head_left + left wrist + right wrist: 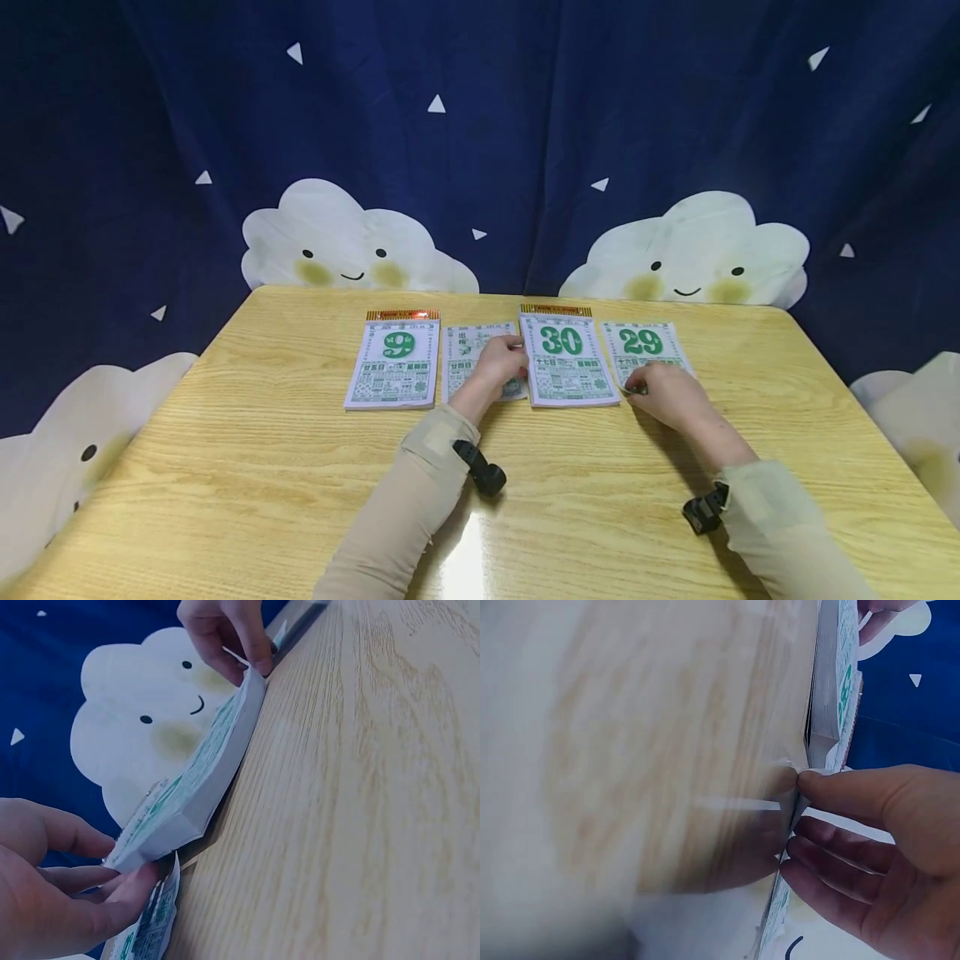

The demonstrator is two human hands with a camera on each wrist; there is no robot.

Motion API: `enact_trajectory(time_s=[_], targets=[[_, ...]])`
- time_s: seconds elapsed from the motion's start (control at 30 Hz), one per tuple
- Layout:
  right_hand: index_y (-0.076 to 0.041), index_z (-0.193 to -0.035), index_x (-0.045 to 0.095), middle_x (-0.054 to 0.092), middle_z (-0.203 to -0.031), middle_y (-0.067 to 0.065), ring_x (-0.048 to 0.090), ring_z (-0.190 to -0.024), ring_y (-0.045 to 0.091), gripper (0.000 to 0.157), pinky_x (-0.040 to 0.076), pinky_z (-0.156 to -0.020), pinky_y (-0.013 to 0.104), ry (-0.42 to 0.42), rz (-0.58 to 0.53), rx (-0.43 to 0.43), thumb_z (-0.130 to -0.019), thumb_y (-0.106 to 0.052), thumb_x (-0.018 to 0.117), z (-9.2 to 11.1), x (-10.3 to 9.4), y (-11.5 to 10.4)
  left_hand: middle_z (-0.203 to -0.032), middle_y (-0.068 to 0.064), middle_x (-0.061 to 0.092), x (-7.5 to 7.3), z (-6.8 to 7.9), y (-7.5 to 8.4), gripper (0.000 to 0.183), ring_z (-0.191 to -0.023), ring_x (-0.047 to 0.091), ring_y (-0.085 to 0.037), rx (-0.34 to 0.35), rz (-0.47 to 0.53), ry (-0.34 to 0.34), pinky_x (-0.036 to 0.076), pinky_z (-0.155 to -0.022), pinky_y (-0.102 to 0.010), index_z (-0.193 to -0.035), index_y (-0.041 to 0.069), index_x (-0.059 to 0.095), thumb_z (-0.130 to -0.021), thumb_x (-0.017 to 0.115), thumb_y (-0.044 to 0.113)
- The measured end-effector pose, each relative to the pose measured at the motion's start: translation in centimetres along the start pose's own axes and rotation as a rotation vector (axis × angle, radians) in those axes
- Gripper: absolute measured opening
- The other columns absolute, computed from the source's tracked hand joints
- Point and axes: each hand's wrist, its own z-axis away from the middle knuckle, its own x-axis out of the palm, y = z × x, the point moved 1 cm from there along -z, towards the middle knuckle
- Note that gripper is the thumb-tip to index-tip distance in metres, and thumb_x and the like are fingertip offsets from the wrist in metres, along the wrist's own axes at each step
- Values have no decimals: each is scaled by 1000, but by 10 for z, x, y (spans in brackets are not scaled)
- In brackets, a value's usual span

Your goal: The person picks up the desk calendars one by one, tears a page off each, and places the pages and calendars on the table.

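Note:
A thick tear-off calendar pad point(562, 367) with a green 30 and a gold-and-red top strip lies on the table. My left hand point(498, 367) grips its left edge, with fingers and thumb about the side of the pad point(191, 787). Beneath that hand lies a loose calendar sheet point(459, 367), partly covered. To the right of the pad is another loose calendar sheet point(640, 340), marked 29. My right hand point(671, 396) pinches this sheet's lower left corner between thumb and fingers, close beside the pad. The right hand covers its lower part.
A second calendar pad point(393, 367), showing a 9, lies at the left of the row. All of it rests on a wooden table point(247, 467). Behind hangs a dark blue curtain point(510, 125) with white clouds. Each wrist wears a black strapped device.

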Motion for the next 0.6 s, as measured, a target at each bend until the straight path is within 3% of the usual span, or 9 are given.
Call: enact_trajectory(time_s=[0.2, 0.43, 0.6], targets=[[-2, -88, 70, 64, -80, 8, 58, -74, 23, 18, 47, -68, 42, -20, 0, 14, -76, -15, 69, 1, -2, -2, -125, -15, 50, -1, 3, 1, 50, -98, 59, -21, -23, -1, 1, 51, -80, -27, -132, 3, 45, -83, 53, 1], [-1, -89, 70, 62, -83, 10, 58, -77, 25, 19, 47, -70, 44, -23, -3, 13, -74, -13, 67, 2, -3, -3, -124, -14, 50, 1, 6, 4, 45, -99, 59, -22, -44, 17, 19, 50, -83, -30, -128, 5, 51, -83, 55, 3], [-2, -89, 69, 62, -83, 10, 58, -77, 25, 17, 46, -71, 44, -30, -10, 26, -76, -12, 66, 3, -3, -4, -123, -15, 50, 3, 7, 2, 40, -103, 56, -23, -21, 43, 22, 50, -85, -31, -124, 3, 54, -83, 54, 1]])
